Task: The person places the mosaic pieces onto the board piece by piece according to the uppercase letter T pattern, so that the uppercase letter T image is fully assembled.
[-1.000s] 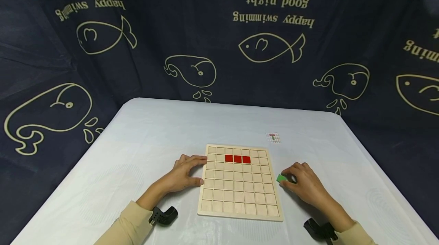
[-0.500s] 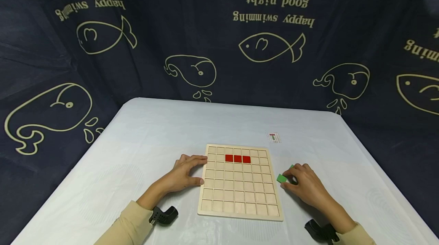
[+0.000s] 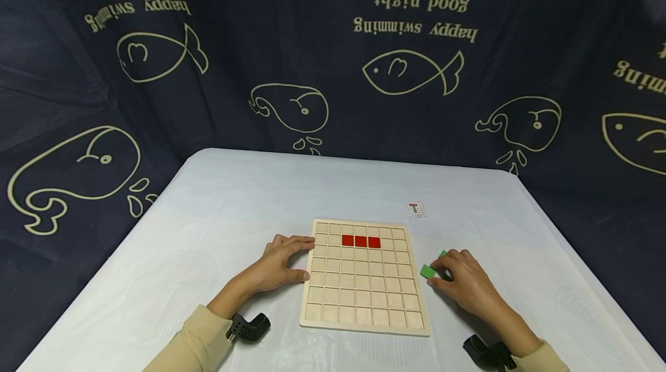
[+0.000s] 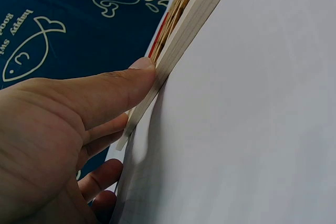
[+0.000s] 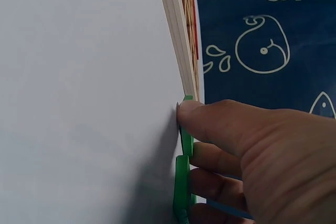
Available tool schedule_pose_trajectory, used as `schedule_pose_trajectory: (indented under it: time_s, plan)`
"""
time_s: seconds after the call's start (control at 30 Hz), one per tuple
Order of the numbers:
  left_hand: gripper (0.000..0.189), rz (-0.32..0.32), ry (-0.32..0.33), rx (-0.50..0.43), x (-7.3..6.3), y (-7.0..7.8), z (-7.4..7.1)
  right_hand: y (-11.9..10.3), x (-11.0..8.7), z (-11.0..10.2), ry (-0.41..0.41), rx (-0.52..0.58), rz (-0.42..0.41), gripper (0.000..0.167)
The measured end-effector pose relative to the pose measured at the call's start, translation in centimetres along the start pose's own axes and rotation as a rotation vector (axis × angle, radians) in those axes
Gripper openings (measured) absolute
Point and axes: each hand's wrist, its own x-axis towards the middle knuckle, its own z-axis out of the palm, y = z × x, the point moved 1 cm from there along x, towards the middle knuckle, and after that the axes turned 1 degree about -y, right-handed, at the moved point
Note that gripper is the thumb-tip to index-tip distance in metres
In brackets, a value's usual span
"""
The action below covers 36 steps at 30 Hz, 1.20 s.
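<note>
A pale wooden grid board lies flat on the white table, with a row of three red tiles in its second row from the far side. My left hand rests against the board's left edge, thumb and fingers spread along it; in the left wrist view the thumb touches the side. To the right of the board, my right hand pinches a green tile between thumb and finger. Part of another green tile shows behind that hand. The right wrist view shows green tiles by the curled fingers.
A small printed card with a red and green T on a grid lies beyond the board's far right corner. Dark cloth with fish and whale drawings hangs behind the white table. Each wrist wears a black camera mount.
My right hand has shifted very slightly right and toward me, uncovering part of the second green tile. The near green tile has barely moved. My left hand and the board stay put.
</note>
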Motion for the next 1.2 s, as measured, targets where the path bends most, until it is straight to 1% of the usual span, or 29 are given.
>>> schedule_pose_trajectory:
  time_s: [0.27, 0.63, 0.9, 1.2]
  plan:
    - [0.062, -0.011, -0.007, -0.006, 0.0, 0.0, 0.0, -0.1, -0.1, 0.0, 0.014, 0.011, -0.004, 0.019]
    - [0.062, -0.006, -0.005, -0.009, 0.0, 0.0, -0.1, -0.4, 0.4, -0.1, 0.074, 0.014, -0.029, 0.02]
    - [0.063, -0.002, -0.004, -0.013, 0.1, 0.0, 0.0, -0.8, 0.8, -0.2, 0.086, 0.004, -0.033, 0.019]
    - [0.063, -0.003, -0.005, -0.009, 0.0, -0.1, 0.1, -0.8, 1.3, -0.5, 0.09, -0.002, -0.048, 0.021]
